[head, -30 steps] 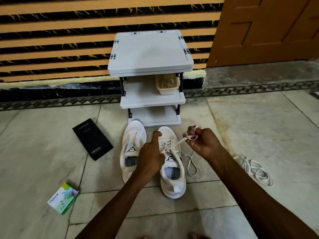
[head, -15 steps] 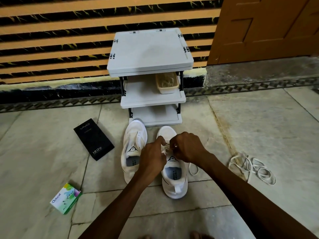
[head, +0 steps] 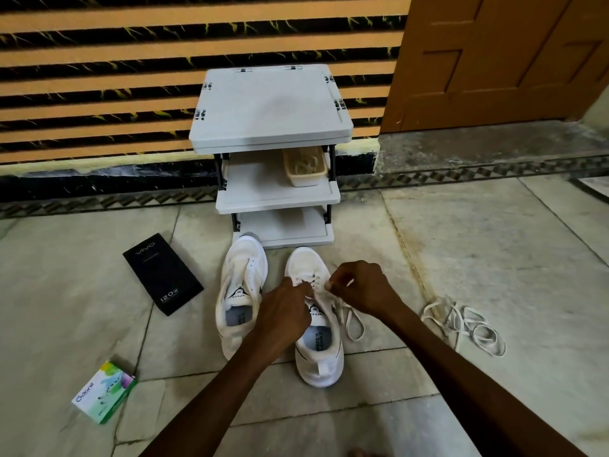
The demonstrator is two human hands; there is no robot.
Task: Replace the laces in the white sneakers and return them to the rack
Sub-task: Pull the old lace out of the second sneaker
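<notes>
Pinched flat white lace [head: 352, 319] with left hand [head: 283, 311] and right hand [head: 359, 285] over centre-frame white sneaker [head: 318, 357], seemingly to thread eyelets.

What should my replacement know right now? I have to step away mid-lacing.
Left hand and right hand both pinch the lace over the part-laced sneaker. The other sneaker, beside it, shows no lace. Loose laces lie on the floor to their right; the rack stands behind. To do: finish this lacing, lace the other, shelve both.
</notes>
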